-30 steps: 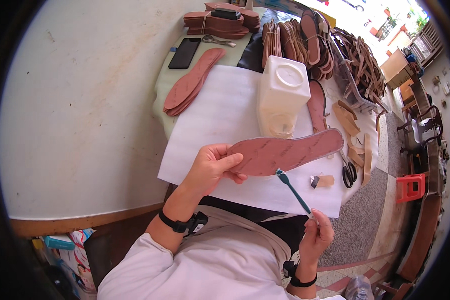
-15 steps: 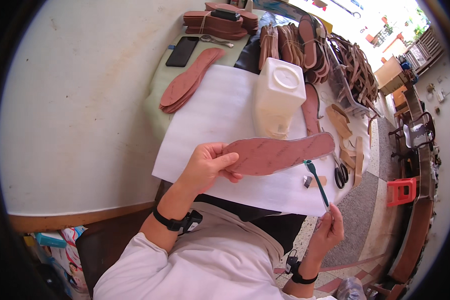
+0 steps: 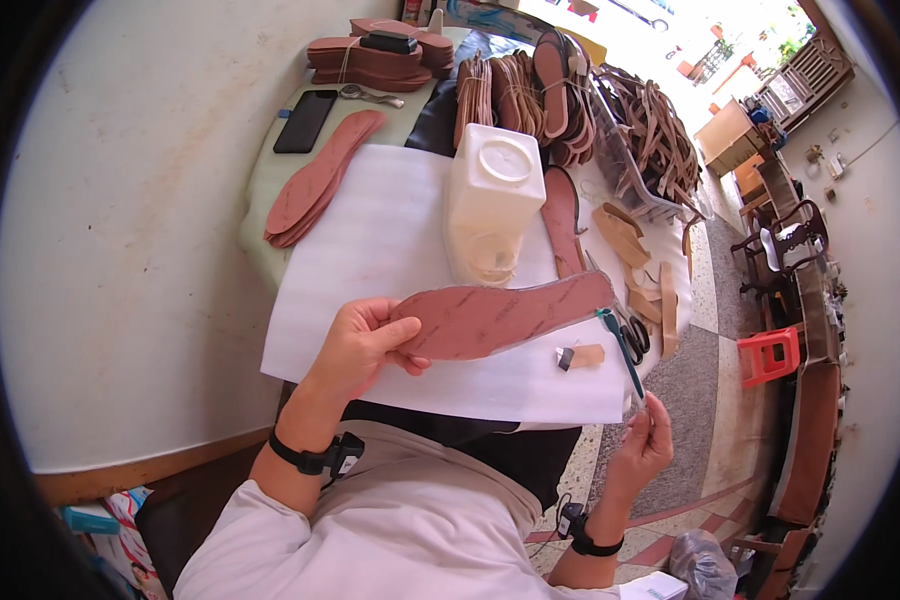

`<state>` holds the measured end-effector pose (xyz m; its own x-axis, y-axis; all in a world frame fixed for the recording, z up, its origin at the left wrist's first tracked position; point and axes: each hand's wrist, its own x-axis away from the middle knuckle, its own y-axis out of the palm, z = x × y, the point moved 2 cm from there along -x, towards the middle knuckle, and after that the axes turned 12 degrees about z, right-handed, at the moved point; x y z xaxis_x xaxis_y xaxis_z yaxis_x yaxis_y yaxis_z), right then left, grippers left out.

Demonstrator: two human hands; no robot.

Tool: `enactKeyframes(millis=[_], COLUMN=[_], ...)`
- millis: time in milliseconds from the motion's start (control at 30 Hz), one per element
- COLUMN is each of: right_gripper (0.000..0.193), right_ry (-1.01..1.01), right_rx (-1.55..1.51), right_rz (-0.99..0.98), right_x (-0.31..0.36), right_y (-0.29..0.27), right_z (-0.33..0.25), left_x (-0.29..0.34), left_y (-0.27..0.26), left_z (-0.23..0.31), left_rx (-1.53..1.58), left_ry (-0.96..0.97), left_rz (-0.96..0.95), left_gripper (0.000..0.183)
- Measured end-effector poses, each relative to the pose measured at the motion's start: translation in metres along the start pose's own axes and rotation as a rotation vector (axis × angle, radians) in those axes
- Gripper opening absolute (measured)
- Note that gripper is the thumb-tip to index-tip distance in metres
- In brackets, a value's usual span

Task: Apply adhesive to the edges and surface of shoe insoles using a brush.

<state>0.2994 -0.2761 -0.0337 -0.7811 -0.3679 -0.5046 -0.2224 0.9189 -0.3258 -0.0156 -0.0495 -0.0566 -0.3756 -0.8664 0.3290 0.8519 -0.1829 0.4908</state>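
My left hand (image 3: 365,345) grips a reddish-brown shoe insole (image 3: 505,318) by its left end, thumb on top, above the white sheet (image 3: 420,390). My right hand (image 3: 642,445) pinches the handle end of a dark green toothbrush (image 3: 623,352). The brush's head is at the lower edge of the insole, close to its right tip. A cream plastic container (image 3: 495,200) with a cut-open mouth stands just beyond the insole. Black-handled scissors (image 3: 634,338) lie behind the brush, partly covered.
Loose insoles (image 3: 320,180), a phone (image 3: 306,122) and a watch (image 3: 370,96) lie at the left. Bundled insoles (image 3: 515,95) and a bin of brown straps (image 3: 650,140) stand at the back. Tan strips (image 3: 625,235) lie at the right. A wall (image 3: 140,250) borders the left.
The whole view has shifted, so the table sits farther left. Along the insole's lower edge, the toothbrush head has moved right toward the tip. Both hands keep their holds.
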Motion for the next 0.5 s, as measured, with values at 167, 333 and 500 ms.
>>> enactKeyframes(millis=[167,333,500], right_gripper=[0.024,0.025,0.025], right_ry=[-0.093,-0.06,-0.067], right_rx=[0.043,0.037,0.064], right_rz=[0.027,0.015,0.006], right_x=[-0.008,-0.014,-0.025], right_y=[0.003,0.006,0.01], right_z=[0.011,0.012,0.009], left_x=[0.001,0.004,0.005], left_y=[0.0,0.003,0.001], left_z=[0.0,0.0,-0.004], left_rx=[-0.022,-0.046,-0.071], left_ry=[-0.002,0.011,0.034], left_rz=[0.01,0.038,0.031], left_gripper=[0.02,0.021,0.02])
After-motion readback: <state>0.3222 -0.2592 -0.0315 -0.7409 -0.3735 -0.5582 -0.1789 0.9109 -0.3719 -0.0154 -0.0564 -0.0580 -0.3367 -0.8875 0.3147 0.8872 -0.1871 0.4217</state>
